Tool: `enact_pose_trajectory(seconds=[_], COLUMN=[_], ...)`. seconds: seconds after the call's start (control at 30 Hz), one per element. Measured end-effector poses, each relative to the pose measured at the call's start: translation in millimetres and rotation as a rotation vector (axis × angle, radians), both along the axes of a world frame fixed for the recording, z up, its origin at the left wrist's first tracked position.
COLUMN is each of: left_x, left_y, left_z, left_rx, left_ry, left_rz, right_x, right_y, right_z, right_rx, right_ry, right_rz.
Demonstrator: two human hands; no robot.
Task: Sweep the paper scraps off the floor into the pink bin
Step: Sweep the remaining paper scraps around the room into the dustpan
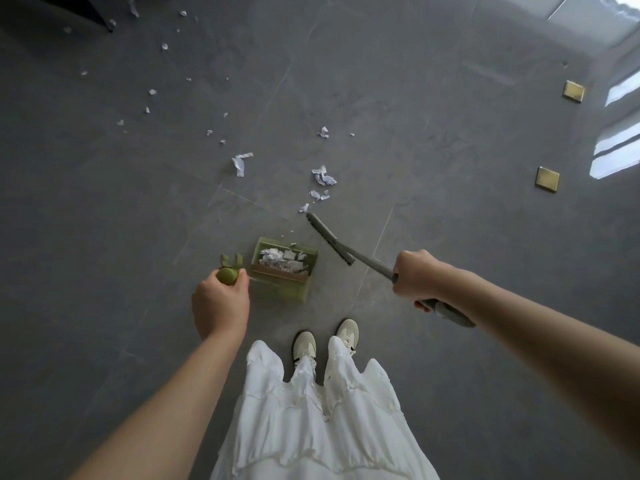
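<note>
My left hand (220,304) grips the top of the green dustpan's handle (228,274). The green dustpan (284,268) sits on the grey floor just ahead of my feet and holds a heap of white paper scraps. My right hand (417,277) grips the grey broom's handle (372,263); its narrow head (329,239) lies to the right of the pan, pointing up-left. Larger crumpled scraps (323,176) lie just beyond the broom's tip, another (240,162) to the left. Several small scraps (152,92) trail toward the far left. No pink bin is in view.
Two brass floor plates (547,179) (574,91) are set in the tiles at the right. A dark furniture leg (104,19) stands at the far left corner. Bright window light falls along the right edge. My white shoes (304,344) and white skirt are below.
</note>
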State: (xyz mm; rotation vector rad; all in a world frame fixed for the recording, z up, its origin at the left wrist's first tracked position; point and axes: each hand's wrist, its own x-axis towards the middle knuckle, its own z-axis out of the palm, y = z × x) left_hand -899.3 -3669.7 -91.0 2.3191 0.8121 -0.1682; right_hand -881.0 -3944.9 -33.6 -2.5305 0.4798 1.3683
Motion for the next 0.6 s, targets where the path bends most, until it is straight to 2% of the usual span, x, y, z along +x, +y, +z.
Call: enact_pose_trajectory(seconds=[0.2, 0.4, 0.6], left_x=[9, 24, 60], left_y=[21, 23, 16], left_z=[8, 18, 22], left_rx=[0.045, 0.093, 0.143], left_ry=[-0.033, -0.077, -0.103], left_rz=[0.199, 0.287, 0.353], right_x=[19, 29, 64], right_y=[19, 30, 27], right_z=[-4, -10, -27], right_rx=[-0.005, 0.081, 0.104], right_ry=[0.015, 0.08, 0.113], right_rz=[0.109, 0.131, 0.318])
